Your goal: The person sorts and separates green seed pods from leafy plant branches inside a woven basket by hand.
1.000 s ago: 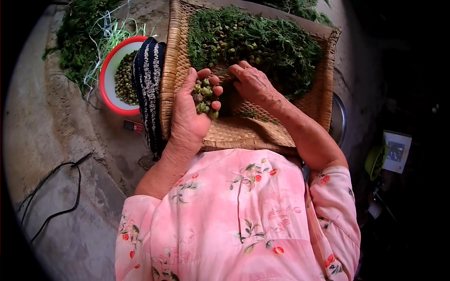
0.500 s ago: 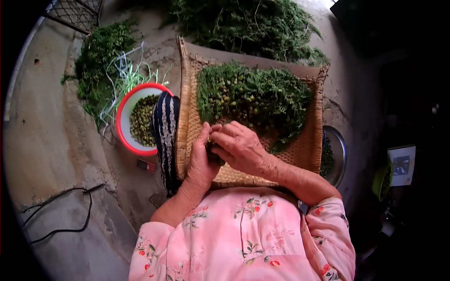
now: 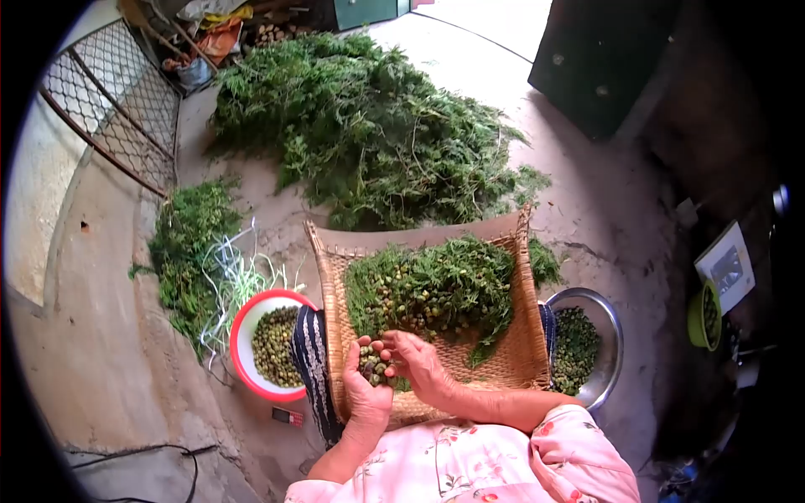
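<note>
My left hand (image 3: 369, 392) is cupped palm up, holding a handful of small round green cones (image 3: 371, 366). Right beside it, my right hand (image 3: 423, 373) has its fingers bent together at the edge of the handful; what is between its fingertips is too small to make out. Below both hands a woven wicker basket tray (image 3: 530, 335) rests on my lap. Inside it, leafy green sprigs (image 3: 470, 272) lie mixed with more yellowish-green cones.
To the left stands a red-rimmed white bowl (image 3: 237, 348) of cones; to the right, a metal basin (image 3: 616, 344) holds more. A large heap of cut branches (image 3: 360, 134) covers the floor ahead. White-green plastic strips (image 3: 243, 281) lie by a smaller leafy pile (image 3: 193, 243).
The camera view has tilted upward, showing more floor ahead. My right hand has drawn back from over my left palm, so the handful of cones is now visible.
</note>
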Tool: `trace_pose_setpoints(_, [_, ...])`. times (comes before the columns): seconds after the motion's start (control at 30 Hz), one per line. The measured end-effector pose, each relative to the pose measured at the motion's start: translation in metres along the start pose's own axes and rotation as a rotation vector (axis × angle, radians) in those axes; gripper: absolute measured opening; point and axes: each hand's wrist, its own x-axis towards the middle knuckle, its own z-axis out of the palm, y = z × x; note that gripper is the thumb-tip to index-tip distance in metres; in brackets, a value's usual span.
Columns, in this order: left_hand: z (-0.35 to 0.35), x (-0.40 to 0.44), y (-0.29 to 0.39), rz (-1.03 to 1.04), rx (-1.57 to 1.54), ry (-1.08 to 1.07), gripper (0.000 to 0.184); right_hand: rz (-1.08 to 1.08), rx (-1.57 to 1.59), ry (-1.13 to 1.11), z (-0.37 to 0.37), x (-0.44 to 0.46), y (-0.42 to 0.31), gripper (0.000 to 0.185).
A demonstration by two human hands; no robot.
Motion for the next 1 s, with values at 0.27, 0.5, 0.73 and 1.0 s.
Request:
trace_pose_setpoints(0.27, [0.025,-0.019,-0.022,0.628,0.743,-0.11,0.009,-0.492,-0.428,-0.177,-0.001,-0.01,0.004,0.021])
trace_pose_setpoints(0.5, [0.02,-0.01,-0.036,1.082,1.247,-0.237,0.016,-0.805,-0.827,-0.17,-0.022,-0.01,0.009,0.033])
trace_pose_setpoints(0.73, [0.025,-0.011,-0.038,1.269,1.365,-0.243,0.014,-0.204,0.145,-0.268,-0.049,0.031,0.043,0.021])
trace_pose_setpoints(1.0, [0.018,-0.013,-0.032,1.435,1.466,-0.302,0.022,0.11,0.643,-0.625,-0.056,0.026,0.035,0.021])
